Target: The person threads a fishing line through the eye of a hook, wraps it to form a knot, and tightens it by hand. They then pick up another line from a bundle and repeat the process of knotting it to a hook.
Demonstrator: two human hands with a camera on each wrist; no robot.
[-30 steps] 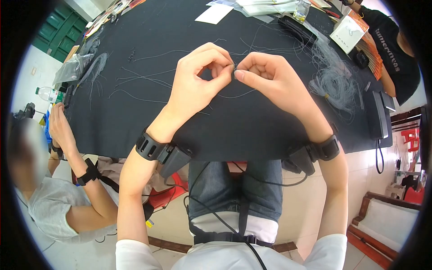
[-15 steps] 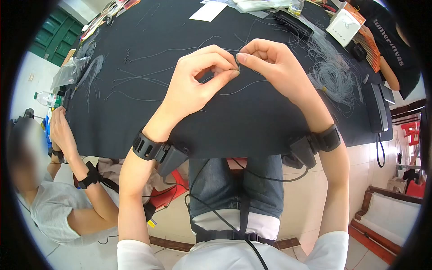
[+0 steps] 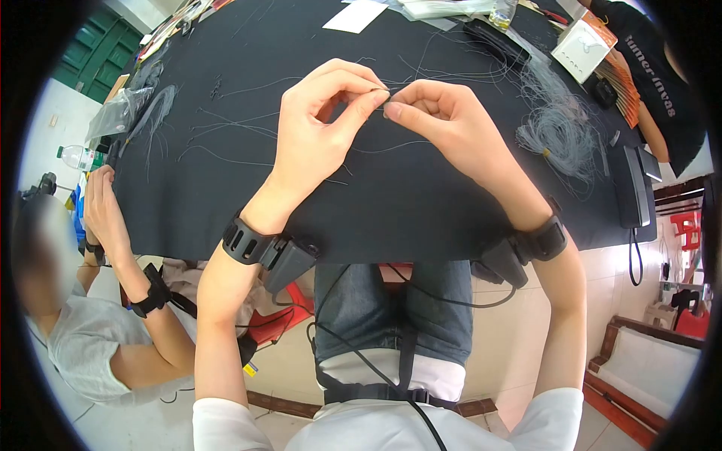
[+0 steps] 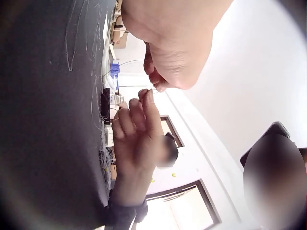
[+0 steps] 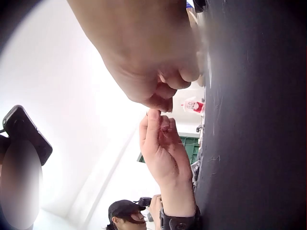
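Note:
Both hands meet above the black-covered table, fingertip to fingertip. My left hand (image 3: 316,124) pinches a thin, grey fishing line between thumb and index finger. From the other side my right hand (image 3: 459,124) pinches at the same spot, its other fingers curled in. In the left wrist view a strand of the thin line (image 4: 125,63) arcs away from the left fingertips. The bit of line between the fingertips is mostly hidden by them. The right wrist view shows the left thumb (image 5: 153,127) right at the right fingertips.
Loose strands (image 3: 233,128) lie left of the hands. A coiled bundle of clear line (image 3: 556,146) lies on the right, near a black case (image 3: 496,41) and a white box (image 3: 583,49). Plastic bags (image 3: 116,116) lie at the left edge. People sit left and far right.
The hands were slightly apart half a second ago, with the left fingertips lower. Now the left hand has risen a little and its fingertips meet the right ones again.

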